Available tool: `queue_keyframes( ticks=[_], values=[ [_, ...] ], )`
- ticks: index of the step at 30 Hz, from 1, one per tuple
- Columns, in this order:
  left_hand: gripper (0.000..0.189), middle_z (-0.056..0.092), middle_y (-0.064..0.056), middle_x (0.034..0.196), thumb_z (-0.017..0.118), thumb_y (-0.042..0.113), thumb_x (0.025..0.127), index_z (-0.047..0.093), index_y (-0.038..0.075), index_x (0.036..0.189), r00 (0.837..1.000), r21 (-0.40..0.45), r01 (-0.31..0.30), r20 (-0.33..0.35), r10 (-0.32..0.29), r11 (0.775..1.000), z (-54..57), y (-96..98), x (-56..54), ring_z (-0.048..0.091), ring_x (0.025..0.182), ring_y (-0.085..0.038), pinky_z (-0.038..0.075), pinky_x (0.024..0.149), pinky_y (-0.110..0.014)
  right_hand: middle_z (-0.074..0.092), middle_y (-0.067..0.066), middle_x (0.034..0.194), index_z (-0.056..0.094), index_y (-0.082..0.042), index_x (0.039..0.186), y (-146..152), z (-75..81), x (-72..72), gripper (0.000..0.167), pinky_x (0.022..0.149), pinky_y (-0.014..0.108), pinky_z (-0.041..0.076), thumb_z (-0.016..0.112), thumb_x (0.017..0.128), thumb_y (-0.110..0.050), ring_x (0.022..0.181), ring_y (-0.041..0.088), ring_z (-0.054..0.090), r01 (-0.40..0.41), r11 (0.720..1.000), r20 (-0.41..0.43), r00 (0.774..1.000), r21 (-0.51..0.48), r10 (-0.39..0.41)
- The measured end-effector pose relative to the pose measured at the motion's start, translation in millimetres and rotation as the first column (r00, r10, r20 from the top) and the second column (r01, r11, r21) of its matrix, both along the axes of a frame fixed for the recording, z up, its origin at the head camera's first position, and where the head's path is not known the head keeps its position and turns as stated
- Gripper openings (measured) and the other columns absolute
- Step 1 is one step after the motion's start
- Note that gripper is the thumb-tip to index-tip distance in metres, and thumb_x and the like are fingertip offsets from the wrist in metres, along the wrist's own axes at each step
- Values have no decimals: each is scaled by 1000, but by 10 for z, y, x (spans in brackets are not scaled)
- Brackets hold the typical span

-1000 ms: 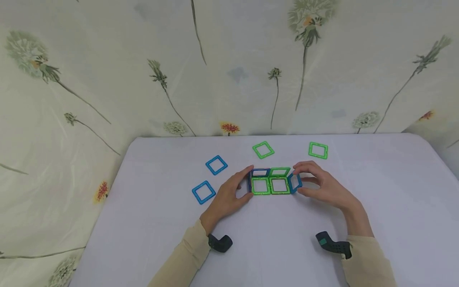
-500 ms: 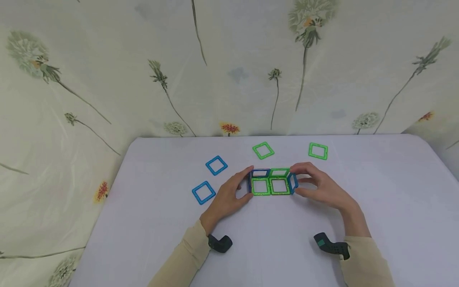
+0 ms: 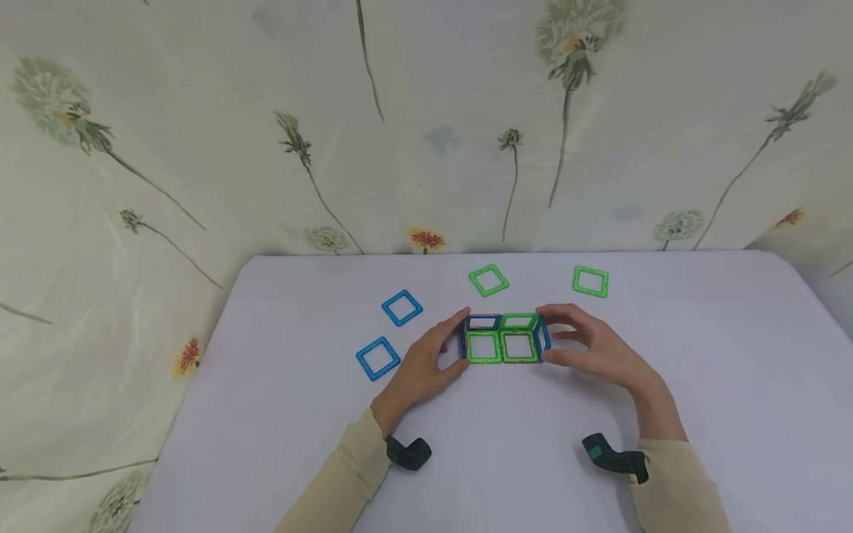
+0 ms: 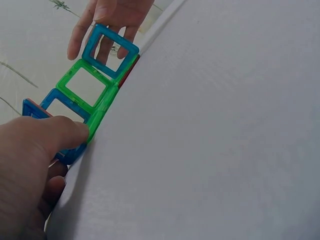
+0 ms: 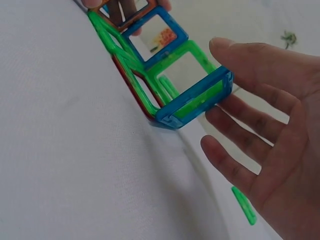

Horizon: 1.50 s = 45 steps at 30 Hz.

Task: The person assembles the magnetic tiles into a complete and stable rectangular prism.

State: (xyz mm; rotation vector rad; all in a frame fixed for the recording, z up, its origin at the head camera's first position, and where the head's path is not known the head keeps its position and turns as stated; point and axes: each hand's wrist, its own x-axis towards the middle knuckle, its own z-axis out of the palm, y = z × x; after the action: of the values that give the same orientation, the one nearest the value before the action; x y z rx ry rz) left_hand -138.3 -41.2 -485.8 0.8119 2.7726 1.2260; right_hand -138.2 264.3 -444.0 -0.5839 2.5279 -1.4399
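Observation:
A small open build of square magnetic tiles stands mid-table. Two green tiles [image 3: 520, 362] lie flat in front, and a blue tile [image 3: 483, 317] and a green tile [image 3: 519, 317] rise behind them. My left hand [image 3: 424, 363] grips the standing left end tile [image 4: 31, 109], thumb at the front corner and fingers behind. That tile looks blue from outside and orange in the right wrist view. At the right end, my right hand [image 3: 593, 344] holds an upright blue tile [image 5: 197, 97] between thumb and fingers, its edge meeting the green tiles.
Two loose blue tiles lie left of the build, one nearer [image 3: 378, 359] and one farther [image 3: 402, 308]. Loose green tiles lie behind it, at centre [image 3: 489, 280] and right [image 3: 590, 282]. A white cloth [image 3: 493, 459] covers the table, which meets a flowered backdrop [image 3: 426, 148].
My right hand has moved slightly left with the blue tile, which has swung more upright against the right end of the build. My left hand has stayed in place.

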Motion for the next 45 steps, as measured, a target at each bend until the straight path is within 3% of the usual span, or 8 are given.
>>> queue_keyframes(
  ticks=[7, 15, 21, 24, 27, 36, 40, 45],
  values=[
    [81, 43, 7, 145, 68, 25, 87, 18, 38, 150, 1000, 2, -10, -21, 10, 1000, 5, -17, -18, 52, 105, -10, 50, 85, -23, 52, 1, 133, 48, -18, 135, -5, -12, -47, 57, 98, 22, 45, 72, 83, -17, 117, 5, 51, -43, 999, -44, 998, -4, 43],
    [81, 42, 7, 146, 68, 24, 87, 18, 37, 150, 1000, 16, -1, -27, 1, 1000, 28, -40, -43, 50, 114, -9, 50, 88, -23, 51, -1, 134, 50, -18, 134, -42, 15, -69, 44, 95, 15, 44, 61, 92, -17, 118, 3, 51, -17, 999, -64, 998, 28, 18],
    [81, 43, 7, 145, 68, 24, 87, 19, 37, 149, 1000, 9, -9, -28, 9, 1000, 16, -84, -42, 51, 112, -9, 50, 87, -24, 56, 1, 131, 52, -18, 132, -75, -49, -126, 33, 93, 9, 38, 45, 100, -24, 113, 0, 53, 37, 999, -12, 999, 14, -37],
    [81, 44, 7, 144, 68, 24, 87, 18, 38, 149, 1000, 6, -14, -25, 15, 1000, 9, -91, -35, 52, 106, -9, 50, 84, -23, 58, 8, 128, 51, -14, 132, -63, -121, -158, 36, 91, 12, 41, 35, 103, -28, 106, -1, 56, 62, 998, 22, 998, 7, -62],
    [82, 44, 7, 143, 69, 25, 86, 17, 40, 149, 1000, -1, -18, -10, 18, 1000, -10, -83, -17, 52, 102, -9, 49, 83, -22, 59, 11, 124, 51, -12, 132, -36, -199, -165, 36, 87, 16, 46, 36, 103, -28, 100, 2, 59, 73, 997, 21, 997, 13, -74],
    [81, 47, 8, 140, 68, 25, 86, 18, 41, 148, 1000, 3, -2, 13, 2, 1000, -21, -22, 36, 52, 102, -8, 50, 84, -22, 61, -2, 109, 53, -23, 129, 36, -296, -228, 30, 73, 20, 46, 47, 99, -30, 85, 9, 58, 107, 977, -73, 993, 187, -94],
    [81, 45, 8, 143, 69, 24, 86, 19, 41, 148, 1000, 13, -5, 11, 5, 1000, -3, -18, 29, 52, 105, -9, 50, 85, -22, 60, -2, 104, 50, -25, 131, 48, -277, -374, 32, 71, 22, 46, 48, 99, -25, 83, 9, 56, 60, 961, -128, 991, 269, -26],
    [82, 45, 9, 142, 69, 24, 86, 18, 42, 148, 1000, 13, -7, 19, 6, 1000, -5, -13, 19, 52, 104, -8, 50, 85, -22, 56, -4, 91, 41, -27, 140, 15, -229, -554, 45, 69, 25, 42, 48, 98, -14, 76, 10, 49, -31, 919, -142, 985, 393, 94]
  ],
)
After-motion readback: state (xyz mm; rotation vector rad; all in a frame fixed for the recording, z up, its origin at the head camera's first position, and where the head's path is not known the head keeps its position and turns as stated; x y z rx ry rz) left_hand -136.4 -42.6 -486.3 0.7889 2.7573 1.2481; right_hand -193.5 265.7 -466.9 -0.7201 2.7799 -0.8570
